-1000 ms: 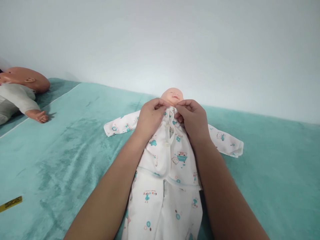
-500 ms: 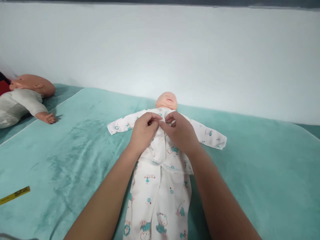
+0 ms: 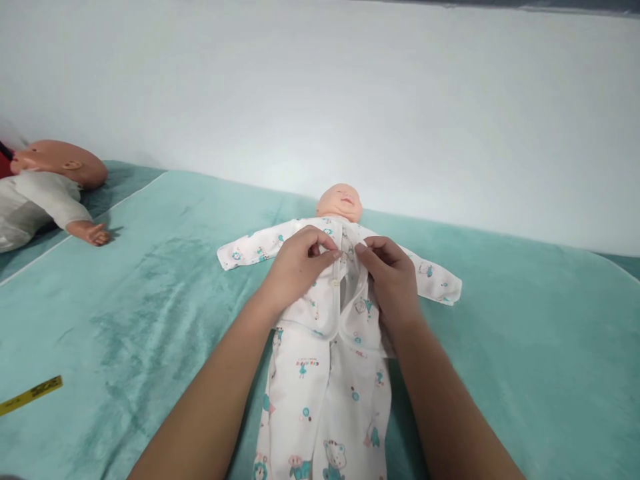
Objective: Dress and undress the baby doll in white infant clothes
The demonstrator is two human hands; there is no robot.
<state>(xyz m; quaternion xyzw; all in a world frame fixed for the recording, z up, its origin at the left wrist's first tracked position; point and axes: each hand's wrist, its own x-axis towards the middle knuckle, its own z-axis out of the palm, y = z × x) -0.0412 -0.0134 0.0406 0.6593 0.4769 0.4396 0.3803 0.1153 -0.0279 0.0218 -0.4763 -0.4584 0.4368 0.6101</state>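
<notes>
Where it parts, the white printed jacket [image 3: 314, 310] gapes.

Two bare arms were shown, the left arm [image 3: 210, 380] in the lower left of the frame and the right arm [image 3: 450, 400] in the lower right. Both were shaped wide near the bottom edge and thin at the wrists. The left hand [image 3: 300, 267] and the right hand [image 3: 397, 283] were seen bare too, with smooth, round backs. The fingernails were shown too small to be made out well.
</notes>
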